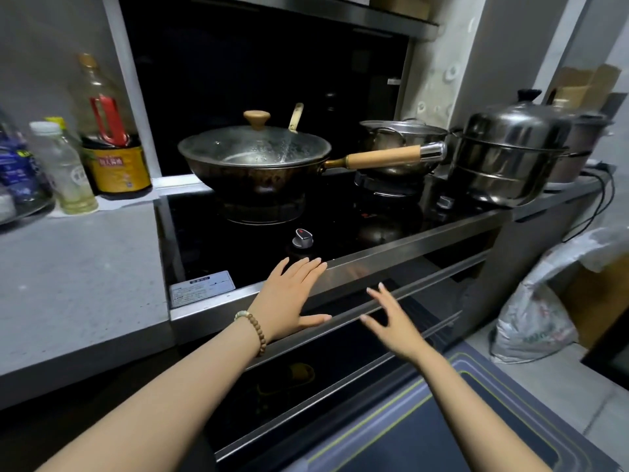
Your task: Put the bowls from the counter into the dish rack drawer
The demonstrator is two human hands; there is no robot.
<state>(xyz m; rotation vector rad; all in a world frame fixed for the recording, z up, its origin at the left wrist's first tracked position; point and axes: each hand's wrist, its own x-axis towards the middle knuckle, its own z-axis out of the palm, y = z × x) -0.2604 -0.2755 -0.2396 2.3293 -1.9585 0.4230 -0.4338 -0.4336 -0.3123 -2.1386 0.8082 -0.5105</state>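
No bowl shows on the grey counter [78, 277]. My left hand [289, 298] lies flat and open over the steel front edge of the stove, fingers together, thumb near the drawer's dark glass front [343, 366]. A bead bracelet circles that wrist. My right hand [394, 318] hovers open, fingers spread, just in front of the drawer's steel handle bar [435, 277]. The drawer's front looks shut; its inside is hidden.
A lidded wok [255, 165] with a wooden handle sits on the black hob, a steel pot [401, 141] behind it, and a steel steamer [510, 155] at the right. Bottles [112, 137] stand at the back left. A stove knob [303, 238] is near my left hand. A bag [534, 318] lies on the floor.
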